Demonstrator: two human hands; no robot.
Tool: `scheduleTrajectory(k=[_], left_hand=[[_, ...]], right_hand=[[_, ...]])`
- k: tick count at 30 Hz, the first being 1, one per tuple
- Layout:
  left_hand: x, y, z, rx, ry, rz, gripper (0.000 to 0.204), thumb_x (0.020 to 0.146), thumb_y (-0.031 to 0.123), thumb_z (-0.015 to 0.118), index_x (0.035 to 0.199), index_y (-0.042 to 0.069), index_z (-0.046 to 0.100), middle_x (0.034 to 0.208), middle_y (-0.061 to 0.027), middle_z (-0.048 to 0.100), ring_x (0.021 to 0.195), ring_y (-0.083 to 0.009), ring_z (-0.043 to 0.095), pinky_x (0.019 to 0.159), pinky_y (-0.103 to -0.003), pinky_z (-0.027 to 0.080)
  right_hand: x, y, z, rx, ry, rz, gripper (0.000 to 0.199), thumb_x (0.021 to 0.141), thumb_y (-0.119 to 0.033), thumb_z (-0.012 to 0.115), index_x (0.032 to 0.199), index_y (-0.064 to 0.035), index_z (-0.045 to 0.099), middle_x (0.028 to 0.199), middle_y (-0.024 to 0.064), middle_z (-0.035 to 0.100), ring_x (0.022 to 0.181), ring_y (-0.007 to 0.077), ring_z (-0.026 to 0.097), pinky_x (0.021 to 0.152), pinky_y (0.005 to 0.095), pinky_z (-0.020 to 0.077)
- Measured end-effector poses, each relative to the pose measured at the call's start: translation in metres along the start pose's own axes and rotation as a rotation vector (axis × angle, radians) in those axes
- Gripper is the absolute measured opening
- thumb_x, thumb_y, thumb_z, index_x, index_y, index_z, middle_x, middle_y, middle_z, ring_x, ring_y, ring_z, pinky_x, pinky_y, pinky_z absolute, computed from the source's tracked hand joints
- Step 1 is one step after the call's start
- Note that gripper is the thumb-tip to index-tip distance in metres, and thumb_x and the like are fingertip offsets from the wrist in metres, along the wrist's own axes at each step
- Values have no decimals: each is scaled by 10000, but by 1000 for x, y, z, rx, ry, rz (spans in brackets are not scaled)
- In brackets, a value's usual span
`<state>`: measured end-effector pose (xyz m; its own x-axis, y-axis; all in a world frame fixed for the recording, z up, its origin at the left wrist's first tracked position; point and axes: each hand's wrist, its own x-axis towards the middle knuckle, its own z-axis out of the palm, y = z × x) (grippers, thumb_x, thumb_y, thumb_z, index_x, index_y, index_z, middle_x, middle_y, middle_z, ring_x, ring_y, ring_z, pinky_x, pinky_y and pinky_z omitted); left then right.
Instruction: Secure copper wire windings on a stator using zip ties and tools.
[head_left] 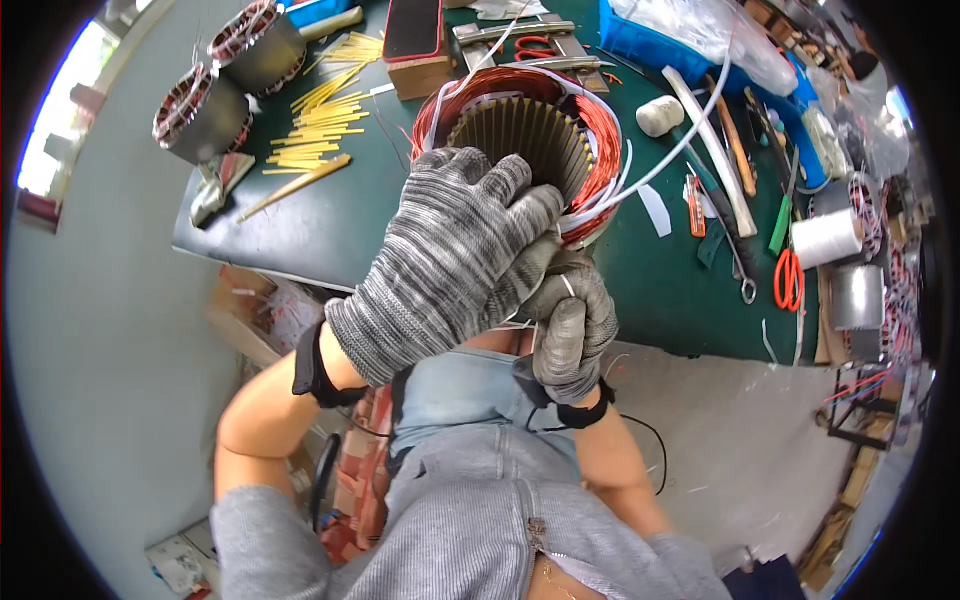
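A motor stator (525, 130) with a slotted metal bore stands on the dark green table (660, 310), in front of my body. Red-brown copper windings (600, 145) ring its upper end, and white cord (690, 140) loops from them toward the upper right. My left hand (450, 230), in a grey striped knit glove, is closed over the stator's near rim with its fingers bent against the windings. Just below that rim my gloved right hand (575, 335) is closed in a pinch, a short white length of cord (568, 286) showing between its fingers. The left hand hides the near-left windings.
Two more stators (205, 115) sit at the left beside yellow strips (320, 130) and a pointed stick (295, 187). A phone (413, 30) rests on a box behind. To the right lie a mallet (660, 117), red scissors (789, 280), a thread spool (828, 238) and a blue bin (625, 40).
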<state>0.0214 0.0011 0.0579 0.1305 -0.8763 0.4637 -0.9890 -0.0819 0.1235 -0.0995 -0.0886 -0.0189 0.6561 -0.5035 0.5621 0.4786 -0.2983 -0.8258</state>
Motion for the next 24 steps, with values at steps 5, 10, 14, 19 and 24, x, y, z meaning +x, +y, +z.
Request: scheduleTrajectory(k=[5,10,14,19,24], left_hand=[[5,8,3,-42,117,-156,255,748,174,708,955,35,657,852,-131,626,835,-338,559,818,-439,401],[16,1,6,-29,121,-32,178,753,140,692,884,28,650,791,-114,612,760,-310,553,756,-407,412],[10,-8,2,-136,22,-78,192,732,133,696,895,40,656,803,-114,616,777,-331,529,766,-441,400],[5,-14,0,-139,63,-6,222,728,147,717,912,37,660,799,-100,620,763,-301,524,773,-443,399],[19,-11,-17,-88,-97,27,264,738,118,720,975,20,656,936,-140,624,953,-327,537,897,-423,414]], right_hand=[[-14,-10,-29,525,62,463,349,998,-386,427,845,-84,512,784,20,561,425,20,265,381,197,240],[-60,23,-37,41,-8,755,309,915,-303,560,1054,-27,553,1027,74,568,765,113,488,657,265,431],[-117,11,-84,440,70,1124,315,903,-328,587,1049,-49,581,944,52,556,686,77,518,580,227,434],[-243,7,-228,298,661,1140,344,878,-382,627,1018,-71,581,737,13,497,534,67,446,459,213,377],[-171,-4,-172,-1409,21,564,420,885,-257,572,1233,-24,537,1073,237,558,949,406,545,842,432,472]])
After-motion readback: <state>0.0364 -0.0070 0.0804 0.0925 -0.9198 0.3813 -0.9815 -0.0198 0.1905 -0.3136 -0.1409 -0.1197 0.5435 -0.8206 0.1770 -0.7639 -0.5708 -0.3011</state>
